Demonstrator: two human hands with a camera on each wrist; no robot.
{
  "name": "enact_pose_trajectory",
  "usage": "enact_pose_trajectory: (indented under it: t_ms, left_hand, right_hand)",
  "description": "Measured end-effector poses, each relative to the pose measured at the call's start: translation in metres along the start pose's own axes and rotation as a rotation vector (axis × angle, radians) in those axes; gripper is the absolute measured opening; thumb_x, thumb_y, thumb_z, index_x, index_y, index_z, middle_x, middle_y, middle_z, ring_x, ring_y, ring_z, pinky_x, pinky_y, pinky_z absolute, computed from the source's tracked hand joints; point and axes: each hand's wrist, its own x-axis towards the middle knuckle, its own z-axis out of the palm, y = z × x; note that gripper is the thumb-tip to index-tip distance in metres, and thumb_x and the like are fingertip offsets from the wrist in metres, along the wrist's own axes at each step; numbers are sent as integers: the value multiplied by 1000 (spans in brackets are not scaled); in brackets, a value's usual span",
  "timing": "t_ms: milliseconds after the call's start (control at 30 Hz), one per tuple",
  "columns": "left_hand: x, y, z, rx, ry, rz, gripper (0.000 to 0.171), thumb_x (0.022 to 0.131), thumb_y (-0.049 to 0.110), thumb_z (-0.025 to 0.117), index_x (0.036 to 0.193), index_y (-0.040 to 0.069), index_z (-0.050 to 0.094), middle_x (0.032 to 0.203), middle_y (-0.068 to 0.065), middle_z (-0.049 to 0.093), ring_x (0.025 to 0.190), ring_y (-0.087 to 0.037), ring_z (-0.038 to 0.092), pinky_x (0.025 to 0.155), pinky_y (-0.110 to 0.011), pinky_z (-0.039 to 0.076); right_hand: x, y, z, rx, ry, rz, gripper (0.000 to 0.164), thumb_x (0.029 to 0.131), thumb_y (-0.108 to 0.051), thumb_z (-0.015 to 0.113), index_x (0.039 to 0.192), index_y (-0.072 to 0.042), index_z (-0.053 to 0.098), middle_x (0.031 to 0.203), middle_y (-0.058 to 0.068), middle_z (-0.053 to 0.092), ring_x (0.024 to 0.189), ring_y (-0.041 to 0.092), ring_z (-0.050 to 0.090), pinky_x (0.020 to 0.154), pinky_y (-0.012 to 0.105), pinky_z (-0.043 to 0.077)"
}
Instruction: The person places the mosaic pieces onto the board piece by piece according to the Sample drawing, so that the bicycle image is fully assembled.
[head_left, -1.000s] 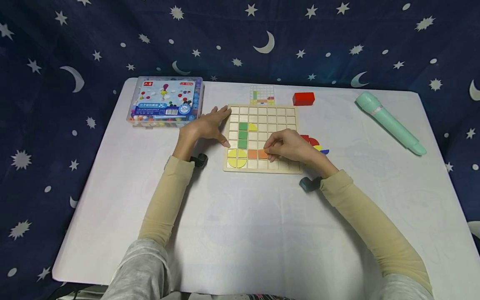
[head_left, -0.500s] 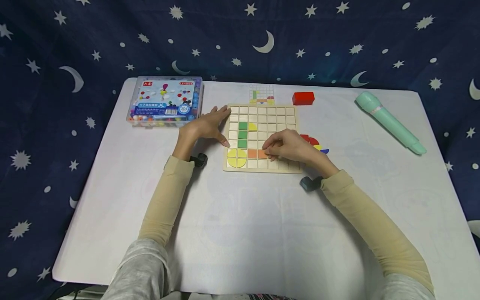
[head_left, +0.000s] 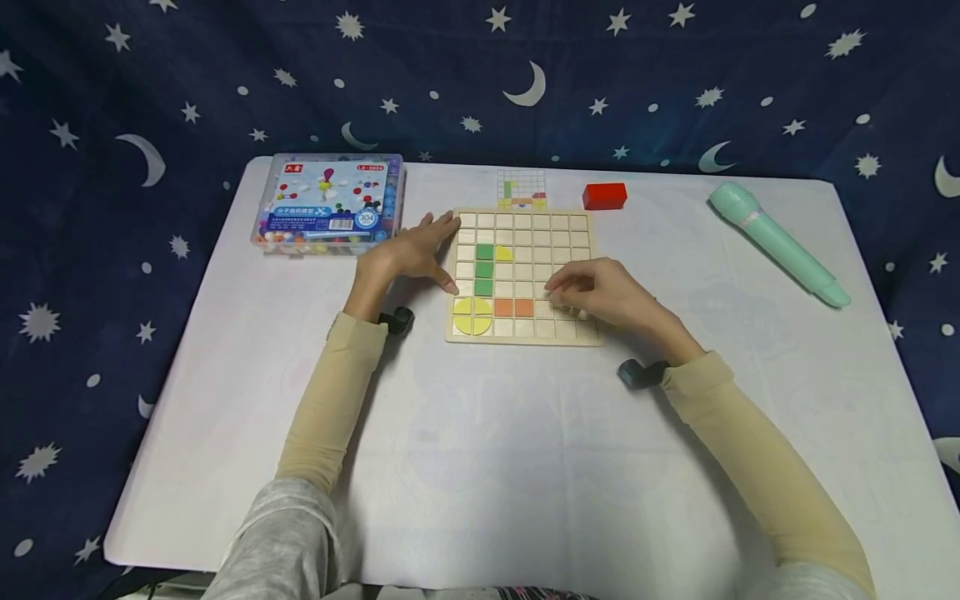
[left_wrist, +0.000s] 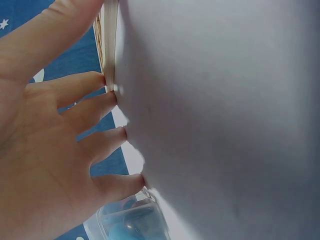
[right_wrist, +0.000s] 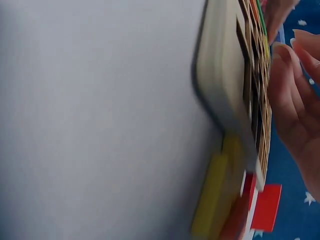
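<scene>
A wooden grid board (head_left: 552, 227) lies on the white table. Three green squares (head_left: 483, 269), two orange squares (head_left: 513, 307), a yellow circle of quarter pieces (head_left: 472, 317) and a lone yellow quarter piece (head_left: 503, 253) sit in its cells. My left hand (head_left: 411, 252) rests along the board's left side with fingers spread; in the left wrist view fingertips touch the board edge (left_wrist: 109, 45). Over the board's lower right hovers my right hand (head_left: 600, 293), fingers loosely bent, nothing visible in them. The right wrist view shows yellow pieces (right_wrist: 215, 185) beside the board, hidden behind that hand in the head view.
A clear plastic box of coloured beads (head_left: 330, 204) stands back left. Behind the board are a small printed grid card (head_left: 522, 185) and a red block (head_left: 604, 197). A mint-green tube-like object (head_left: 780, 244) lies back right. A starry curtain (head_left: 450, 75) hangs behind.
My right hand has drawn away from the second orange square, a little to the right, leaving that square fully visible in its cell. The left hand has stayed put.
</scene>
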Motion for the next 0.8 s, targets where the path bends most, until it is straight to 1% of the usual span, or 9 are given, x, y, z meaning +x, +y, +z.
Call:
enact_pose_trajectory:
  t_ms: [133, 233, 300, 400, 467, 533, 633, 700, 800]
  left_hand:
    - [0, -1, 0, 7, 1, -1, 120, 80, 34, 89, 168, 22, 7, 175, 3, -6, 161, -25, -11, 128, -60, -3]
    - [0, -1, 0, 6, 0, 2, 120, 81, 34, 89, 168, 21, 7, 175, 3, -6, 161, -25, -12, 128, -60, -3]
    - [0, -1, 0, 7, 0, 7, 119, 81, 34, 89, 168, 21, 8, 175, 2, -6, 161, -25, -11, 128, -61, -2]
    - [0, 0, 0, 8, -4, 8, 120, 81, 34, 89, 168, 21, 7, 175, 2, -5, 161, -25, -11, 128, -60, -2]
    - [-1, 0, 0, 8, -5, 5, 120, 81, 34, 89, 168, 21, 7, 175, 2, -5, 161, -25, -11, 128, -60, -2]
    - [0, 0, 0, 5, -6, 3, 120, 81, 34, 89, 168, 21, 7, 175, 2, -6, 161, -25, -12, 128, -60, -2]
    - [0, 0, 0, 5, -6, 2, 120, 81, 34, 89, 168, 21, 7, 175, 2, -6, 161, -25, -12, 128, -60, -2]
    - [1, -1, 0, 7, -6, 6, 119, 81, 34, 88, 168, 21, 7, 175, 2, -6, 161, -25, -12, 129, -59, -2]
    - [0, -1, 0, 6, -7, 7, 120, 81, 34, 88, 168, 21, 6, 175, 2, -6, 161, -25, -12, 128, -59, -2]
  right_hand:
    - [-9, 7, -10, -5, 42, 23, 20, 97, -20, 71, 114, -12, 77, 97, 9, 70, 85, 25, 58, 69, 27, 50]
    - [-15, 16, -20, 4, 72, 58, 21, 97, -22, 71, 114, -11, 76, 95, 11, 67, 79, 27, 57, 61, 27, 49]
    - [-19, 23, -26, 15, 92, 76, 21, 98, -22, 71, 114, -10, 75, 95, 13, 67, 76, 29, 57, 57, 28, 51]
    - [-25, 33, -34, 11, 119, 96, 22, 98, -20, 70, 115, -8, 75, 102, 15, 69, 76, 28, 59, 58, 29, 54]
    - [-27, 39, -38, 3, 133, 102, 22, 98, -19, 69, 115, -8, 75, 111, 14, 71, 79, 27, 60, 60, 28, 55]
    - [-30, 45, -41, -8, 144, 116, 22, 98, -19, 70, 116, -9, 75, 114, 13, 72, 81, 27, 60, 61, 28, 55]
    - [-34, 52, -45, -11, 146, 137, 24, 98, -21, 70, 118, -9, 74, 112, 13, 72, 81, 28, 60, 61, 28, 54]
    - [-37, 55, -46, -21, 145, 150, 26, 97, -22, 70, 119, -9, 74, 105, 14, 71, 81, 28, 59, 61, 27, 54]
    - [-41, 58, -48, -38, 135, 159, 29, 97, -24, 71, 121, -8, 73, 103, 13, 70, 81, 27, 58, 61, 26, 53]
